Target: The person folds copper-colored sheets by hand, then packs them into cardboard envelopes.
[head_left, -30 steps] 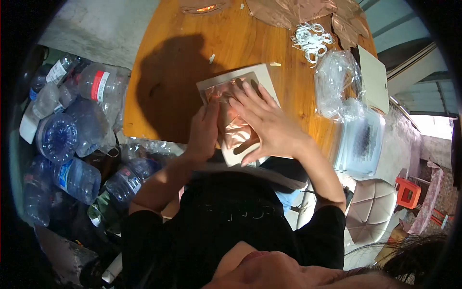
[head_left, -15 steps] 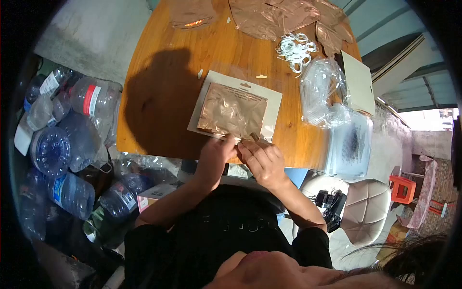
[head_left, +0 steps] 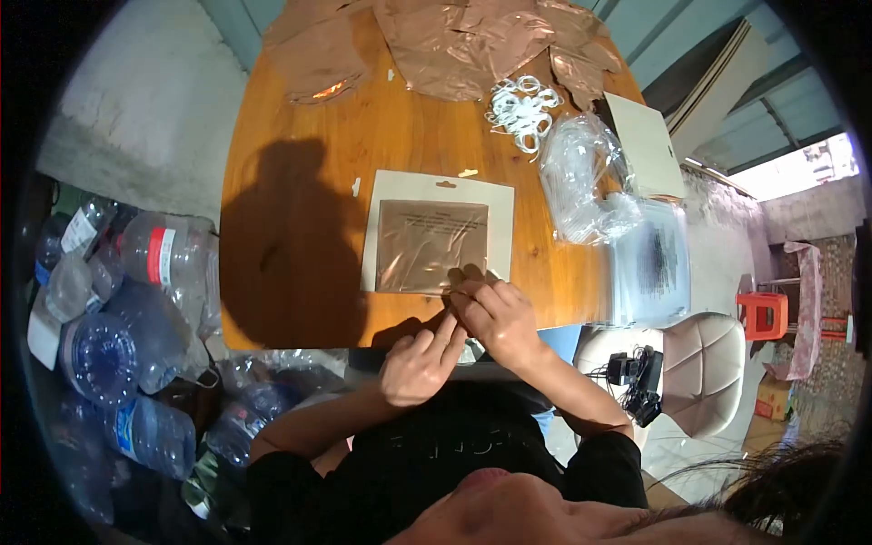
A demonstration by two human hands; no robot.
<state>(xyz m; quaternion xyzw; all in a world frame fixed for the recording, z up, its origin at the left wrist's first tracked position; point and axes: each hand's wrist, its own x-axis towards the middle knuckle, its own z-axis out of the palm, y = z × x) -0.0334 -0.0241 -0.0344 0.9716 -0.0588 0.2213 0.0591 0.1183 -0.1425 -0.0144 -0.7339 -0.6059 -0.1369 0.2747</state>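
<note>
A tan card [head_left: 500,236] with a hang slot lies on the table, and a flat, shiny copper-coloured folded sheet [head_left: 431,250] rests over it, lettering showing near its top. My right hand [head_left: 498,320] has its fingers bunched in a pinch at the lower right edge of this package; what lies between the fingertips is hidden. Just below the table edge is my left hand [head_left: 420,368], two fingers stretched towards the right fingertips, the others curled. I see nothing held in it.
Crumpled copper foil pieces [head_left: 454,50] cover the far end of the wooden table [head_left: 318,127]. White string loops [head_left: 522,113], clear plastic [head_left: 581,177], tan cards [head_left: 647,145] and a stack of clear bags [head_left: 649,263] lie right. Plastic bottles [head_left: 145,336] pile up left; a chair [head_left: 704,377] stands right.
The package now lies straighter and lower in view as the whole view has shifted. My left hand has left the package's lower edge and dropped towards my body; my right hand stays there.
</note>
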